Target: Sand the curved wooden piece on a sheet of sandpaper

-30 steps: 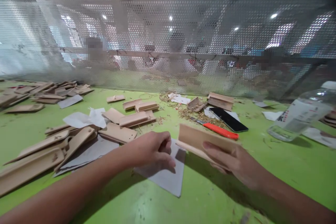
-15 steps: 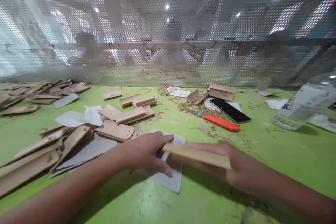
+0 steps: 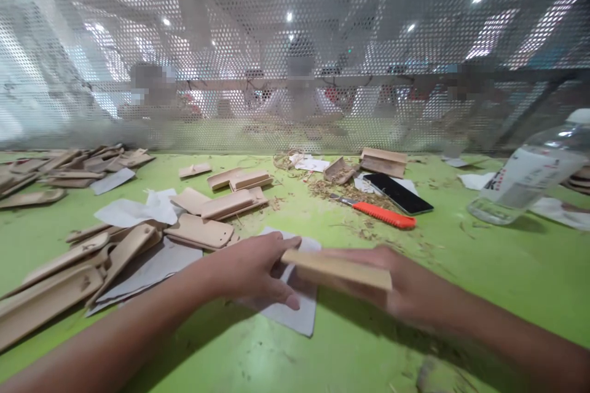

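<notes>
My right hand (image 3: 369, 276) is wrapped round a pale piece of split bamboo (image 3: 338, 269), seen along its narrow edge. The bamboo's left end reaches my left hand's fingers, above a greyish-white sheet (image 3: 292, 318) that looks like sandpaper. My left hand (image 3: 255, 270) lies over that sheet with thumb and forefinger apart; its other fingers are mostly hidden. Whether the bamboo touches the sheet cannot be made out. Close beyond my left hand lies a flat bamboo piece with small holes (image 3: 203, 232).
Bamboo pieces (image 3: 74, 301) and grey sheets (image 3: 147, 273) lie at left, with another pile (image 3: 87, 166) behind. A red-handled knife (image 3: 382, 214), a phone (image 3: 399, 192) and shavings (image 3: 327, 189) lie beyond my right hand. A bottle (image 3: 520, 181) stands right. A perforated screen (image 3: 258, 116) crosses the back.
The bamboo piece and my right hand have shifted slightly left. My left hand keeps its place on the sheet. The whole view has moved a little.
</notes>
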### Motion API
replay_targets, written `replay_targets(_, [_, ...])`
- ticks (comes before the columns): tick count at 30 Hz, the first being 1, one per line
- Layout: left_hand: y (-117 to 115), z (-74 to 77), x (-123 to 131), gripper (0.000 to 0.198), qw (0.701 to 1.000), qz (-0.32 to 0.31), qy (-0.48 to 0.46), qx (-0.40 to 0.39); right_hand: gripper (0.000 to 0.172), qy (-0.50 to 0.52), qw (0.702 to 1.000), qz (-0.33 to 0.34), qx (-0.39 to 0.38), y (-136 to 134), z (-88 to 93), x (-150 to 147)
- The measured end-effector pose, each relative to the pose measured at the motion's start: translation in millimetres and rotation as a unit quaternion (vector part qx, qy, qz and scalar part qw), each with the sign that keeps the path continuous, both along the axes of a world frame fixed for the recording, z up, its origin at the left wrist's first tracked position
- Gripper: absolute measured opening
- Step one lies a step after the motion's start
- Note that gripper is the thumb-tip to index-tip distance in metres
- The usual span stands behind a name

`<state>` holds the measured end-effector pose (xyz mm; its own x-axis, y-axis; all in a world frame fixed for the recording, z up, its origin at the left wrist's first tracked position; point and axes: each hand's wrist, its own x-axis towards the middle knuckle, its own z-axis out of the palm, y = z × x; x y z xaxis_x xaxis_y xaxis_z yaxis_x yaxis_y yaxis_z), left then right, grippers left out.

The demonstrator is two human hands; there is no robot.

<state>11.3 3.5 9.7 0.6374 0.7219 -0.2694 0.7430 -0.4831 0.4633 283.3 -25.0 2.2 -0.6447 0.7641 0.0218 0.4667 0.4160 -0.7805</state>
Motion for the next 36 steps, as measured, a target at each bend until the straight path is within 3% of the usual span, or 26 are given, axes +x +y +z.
replay_targets(3, [-1, 1.4, 1, 0.052, 1.0, 0.003, 0.007, 0.002, 0.043, 0.02, 0.999, -0.044, -0.008, -2, 0.7, -2])
replay_targets(7, [-1, 3.1, 1, 0.049, 1.0, -0.007, 0.004, 0.003, 0.043, 0.011, 0.998, 0.013, -0.054, -3, -0.1, -2])
replay_targets(11, [0, 2.1, 0, 0.055, 1.0, 0.0, 0.009, 0.006, 0.048, -0.007, 0.998, -0.058, 0.01, 0, -0.1, 1])
replay_targets(14, [0, 0.8, 0, 0.062, 1.0, 0.005, 0.005, 0.006, 0.047, -0.01, 1.0, -0.009, -0.025, 1, 0.9, 1])
replay_targets(18, [-1, 0.0, 0, 0.056, 1.0, -0.002, 0.003, 0.001, 0.047, -0.009, 0.998, -0.054, 0.022, 0, -0.5, 0])
replay_targets(22, [-1, 1.5, -2, 0.061, 1.0, 0.015, -0.009, -0.014, 0.051, -0.004, 1.0, -0.009, -0.001, 1, -5.4, 3])
replay_targets(25, [3, 4.5, -5, 0.049, 0.999, 0.003, -0.017, -0.032, 0.048, -0.012, 0.997, -0.074, 0.017, 7, -7.5, 6])
replay_targets(28, [6, 6.4, -8, 0.037, 0.999, 0.007, -0.032, -0.04, 0.061, -0.017, 0.993, -0.101, -0.053, 8, -6.8, 6])
replay_targets(31, [8, 5.2, -10, 0.039, 0.997, 0.016, -0.055, -0.046, 0.069, 0.031, 0.986, -0.092, -0.132, 2, -5.5, 2])
replay_targets(34, [9, 2.5, -10, 0.038, 0.995, 0.007, -0.081, -0.049, 0.062, 0.094, 0.976, -0.087, -0.178, -3, -4.9, -1])
replay_targets(36, [10, 1.3, -10, 0.037, 0.995, 0.007, -0.091, -0.05, 0.047, 0.123, 0.969, -0.086, -0.197, -4, -3.5, -1])
